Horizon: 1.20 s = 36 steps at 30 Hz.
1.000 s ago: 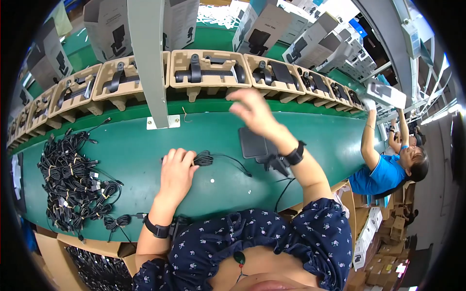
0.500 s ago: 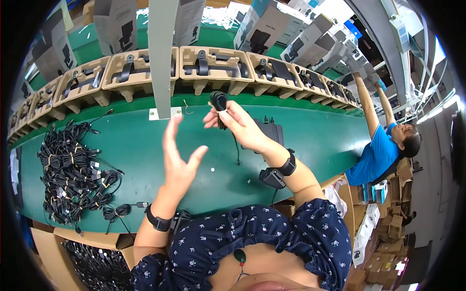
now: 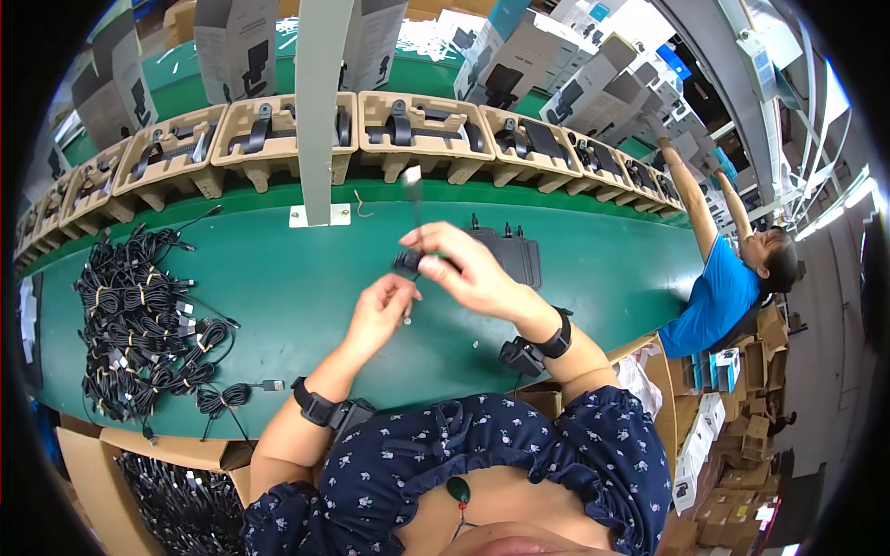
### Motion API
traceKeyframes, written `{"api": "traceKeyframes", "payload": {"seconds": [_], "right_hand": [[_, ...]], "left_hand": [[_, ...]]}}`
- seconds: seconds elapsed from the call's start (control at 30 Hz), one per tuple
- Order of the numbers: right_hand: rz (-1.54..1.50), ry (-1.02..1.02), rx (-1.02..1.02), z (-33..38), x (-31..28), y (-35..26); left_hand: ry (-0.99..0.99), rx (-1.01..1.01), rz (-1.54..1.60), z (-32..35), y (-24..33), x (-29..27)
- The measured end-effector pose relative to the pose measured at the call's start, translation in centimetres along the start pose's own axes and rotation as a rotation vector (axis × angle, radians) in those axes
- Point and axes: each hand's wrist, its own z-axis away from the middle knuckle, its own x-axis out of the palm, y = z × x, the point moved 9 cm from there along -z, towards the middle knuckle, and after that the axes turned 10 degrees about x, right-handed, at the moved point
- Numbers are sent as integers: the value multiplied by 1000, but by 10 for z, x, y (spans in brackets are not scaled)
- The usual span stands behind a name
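My right hand is closed around a small coiled black cable above the middle of the green table. From the coil its pale plug end sticks up toward the trays, smeared by motion. Just below and to the left, my left hand has its fingertips pinched together close to the coil. Whatever lies between those fingertips is too small to make out. A large pile of black cables, many in banded coils, covers the table's left part. One banded cable lies near the table's front edge.
Brown moulded trays holding black parts line the far side. A grey post stands before them. Flat black items lie right of my hands. A carton of cables sits lower left. A person in blue works at right.
My right hand has lowered the cable coil toward me, and its plug end now points up. My left hand has gone from spread fingers to a pinch beside the coil.
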Motion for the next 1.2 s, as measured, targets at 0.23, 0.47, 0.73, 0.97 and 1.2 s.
{"api": "traceKeyframes", "payload": {"seconds": [0.23, 0.47, 0.73, 0.97, 1.2], "right_hand": [[135, -104, 183, 18, 13, 17], [129, 408, 440, -9, -89, 73], [731, 567, 583, -56, -190, 154], [1092, 219, 809, -108, -196, 219], [876, 597, 841, -114, -187, 248]], "left_hand": [[61, 122, -118, 0, 12, -11], [70, 56, -138, 3, 10, -18], [76, 53, -232, 4, 8, -26], [105, 92, -362, 6, 6, -37], [83, 92, -400, 6, 11, -37]]}}
